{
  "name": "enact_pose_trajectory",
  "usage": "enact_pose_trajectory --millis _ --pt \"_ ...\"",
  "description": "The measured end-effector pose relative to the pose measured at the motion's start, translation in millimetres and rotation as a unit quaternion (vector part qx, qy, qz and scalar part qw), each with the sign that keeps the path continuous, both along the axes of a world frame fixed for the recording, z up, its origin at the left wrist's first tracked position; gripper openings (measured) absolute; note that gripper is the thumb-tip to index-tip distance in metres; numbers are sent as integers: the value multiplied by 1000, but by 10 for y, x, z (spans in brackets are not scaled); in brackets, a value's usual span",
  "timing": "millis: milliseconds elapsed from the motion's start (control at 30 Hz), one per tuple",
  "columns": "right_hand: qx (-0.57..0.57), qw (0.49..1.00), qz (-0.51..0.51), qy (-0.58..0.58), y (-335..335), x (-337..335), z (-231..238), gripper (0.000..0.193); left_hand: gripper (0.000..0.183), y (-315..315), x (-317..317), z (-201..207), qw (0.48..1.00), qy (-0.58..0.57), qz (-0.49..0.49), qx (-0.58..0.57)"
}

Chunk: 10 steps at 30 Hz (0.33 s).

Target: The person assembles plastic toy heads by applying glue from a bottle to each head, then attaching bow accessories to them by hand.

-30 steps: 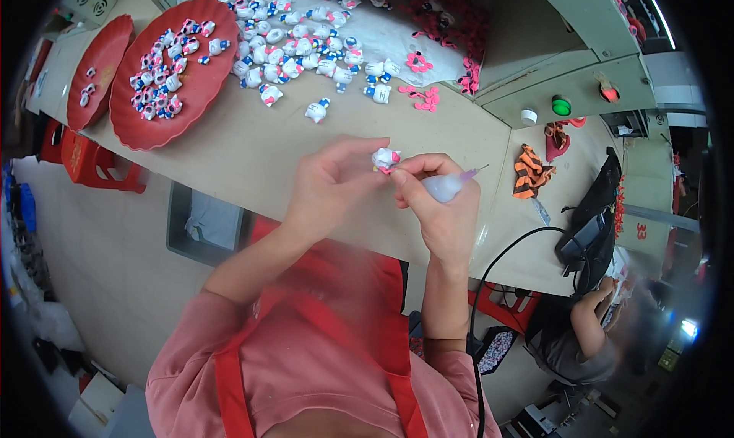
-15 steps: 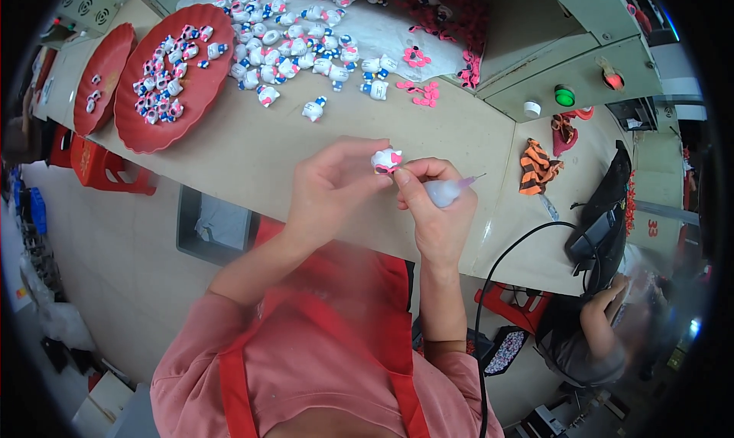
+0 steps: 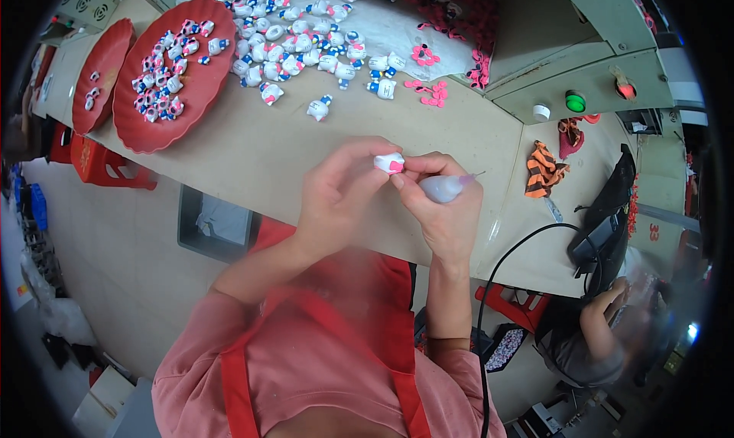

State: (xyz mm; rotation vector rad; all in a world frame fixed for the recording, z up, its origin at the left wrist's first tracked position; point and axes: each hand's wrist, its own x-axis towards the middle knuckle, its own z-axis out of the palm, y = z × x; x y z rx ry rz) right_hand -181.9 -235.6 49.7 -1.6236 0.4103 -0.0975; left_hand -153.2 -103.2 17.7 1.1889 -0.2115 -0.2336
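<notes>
Between the fingertips of my left hand point(image 3: 340, 189) is a small white cat figurine point(image 3: 388, 163) with a pink patch. The thumb and forefinger of my right hand point(image 3: 447, 216) pinch at its right side. Tucked in that same hand is a small translucent squeeze bottle point(image 3: 441, 189), its thin needle tip pointing right and slightly up. Both hands are closed, held just over the table's near edge. My fingers hide part of the figurine. Beyond them, a single figurine point(image 3: 319, 107) lies on the table, with several small pink pieces point(image 3: 433, 94) to its right.
Many white and blue figurines point(image 3: 298, 44) cover a white sheet at the back. Two red scalloped trays point(image 3: 202, 109) stand at the left, figurines inside. On the right are a control panel point(image 3: 589, 94), a striped cloth point(image 3: 543, 170), a black cable point(image 3: 497, 266) and a seated person point(image 3: 596, 331).
The figurine has turned in my fingers, and the pink piece at its lower edge no longer shows. My right fingertips have closed up onto its side. The view has shifted slightly.
</notes>
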Motion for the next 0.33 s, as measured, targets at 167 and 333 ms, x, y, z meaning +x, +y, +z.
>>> enact_pose_trajectory --millis 167,333 --pt "16 999 26 20 -79 28 -1 14 23 42 37 22 999 20 -36 25" --pt "54 997 38 26 -90 32 -43 16 27 133 118 -48 992 80 -101 -7"
